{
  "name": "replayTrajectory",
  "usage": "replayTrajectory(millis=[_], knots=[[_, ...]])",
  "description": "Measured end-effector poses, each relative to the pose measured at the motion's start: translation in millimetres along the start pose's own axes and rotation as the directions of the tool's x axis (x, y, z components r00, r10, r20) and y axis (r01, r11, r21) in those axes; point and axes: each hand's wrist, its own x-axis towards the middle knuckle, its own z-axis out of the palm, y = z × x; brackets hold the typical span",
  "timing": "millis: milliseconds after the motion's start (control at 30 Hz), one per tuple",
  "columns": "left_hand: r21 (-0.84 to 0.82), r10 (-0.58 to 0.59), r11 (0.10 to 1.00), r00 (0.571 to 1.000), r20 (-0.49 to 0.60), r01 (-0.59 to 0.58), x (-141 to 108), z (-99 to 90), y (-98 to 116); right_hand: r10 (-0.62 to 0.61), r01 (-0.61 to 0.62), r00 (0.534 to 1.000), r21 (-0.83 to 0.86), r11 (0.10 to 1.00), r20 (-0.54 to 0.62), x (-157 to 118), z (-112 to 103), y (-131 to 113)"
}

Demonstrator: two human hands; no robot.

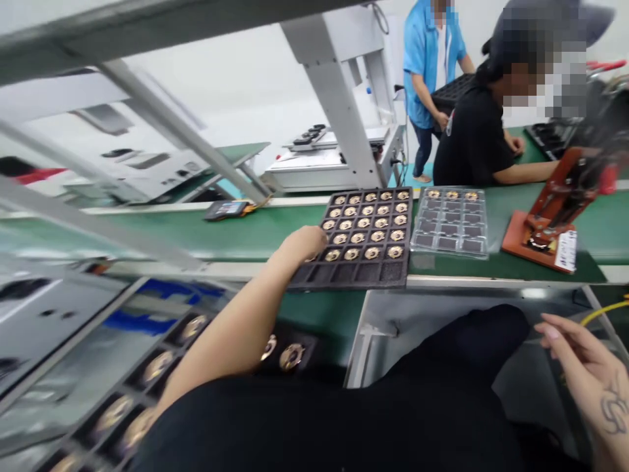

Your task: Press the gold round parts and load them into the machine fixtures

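My left hand [305,244] reaches to the left edge of a black foam tray [369,273] on the green bench. Its fingers curl down by a cell there, and their tips are hidden. Gold round metal parts [372,252] fill most of that tray's cells; the front row shows bare cells. My right hand [584,360] hangs at the lower right, below the bench edge, fingers loosely bent and apart, with nothing visible in it. Right of the foam tray lies a clear plastic tray [449,229], with gold parts only in its back row.
An orange hand press [538,239] stands on the bench at right. Larger-looking gold parts sit in another black tray [142,373] at lower left. A handheld meter [227,210] lies farther back. Metal frame bars cross overhead. Two people [472,131] are beyond the bench, one carrying dark trays.
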Motion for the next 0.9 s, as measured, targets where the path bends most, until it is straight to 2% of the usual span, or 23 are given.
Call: replayTrajectory(millis=[100, 167, 233, 333, 433, 533, 633, 767, 900], knots=[[-0.045, 0.240, 0.969, 0.969, -0.063, -0.243, 34.4, -1.3, 66.5, 0.002, -0.002, 1.000, 0.026, 1.000, -0.005, -1.4, -0.4, 3.4], [-0.090, 0.395, 0.910, 0.913, -0.097, -0.404, 61.7, 3.0, 125.0, -0.009, 0.010, 1.000, 0.041, 0.999, -0.025, -3.4, 1.1, 4.9], [-0.123, 0.501, 0.849, 0.856, -0.125, -0.515, 89.8, 9.4, 187.5, -0.016, 0.019, 0.999, 0.071, 0.997, -0.033, -7.3, 3.0, 6.9], [-0.160, 0.570, 0.794, 0.810, -0.137, -0.586, 128.3, 17.2, 272.3, -0.006, 0.010, 0.999, 0.087, 0.996, -0.050, -15.7, 3.0, 11.6], [-0.189, 0.570, 0.792, 0.814, -0.115, -0.581, 156.9, 20.5, 332.1, 0.020, -0.014, 0.994, 0.058, 0.998, -0.103, -25.4, -2.4, 17.5], [-0.199, 0.515, 0.834, 0.855, -0.054, -0.515, 175.0, 23.6, 365.9, 0.067, -0.059, 0.983, 0.053, 0.997, -0.170, -35.5, -11.6, 23.9], [-0.187, 0.441, 0.883, 0.898, 0.017, -0.430, 186.6, 28.3, 382.4, 0.095, -0.088, 0.970, 0.043, 0.995, -0.225, -45.2, -20.7, 30.1], [-0.182, 0.384, 0.912, 0.921, 0.066, -0.367, 197.3, 31.0, 388.5, 0.114, -0.110, 0.964, 0.026, 0.994, -0.242, -53.5, -28.0, 35.8], [-0.205, 0.406, 0.900, 0.910, 0.083, -0.384, 199.9, 30.0, 386.0, 0.103, -0.094, 0.965, 0.048, 0.994, -0.242, -53.0, -29.3, 39.9]])
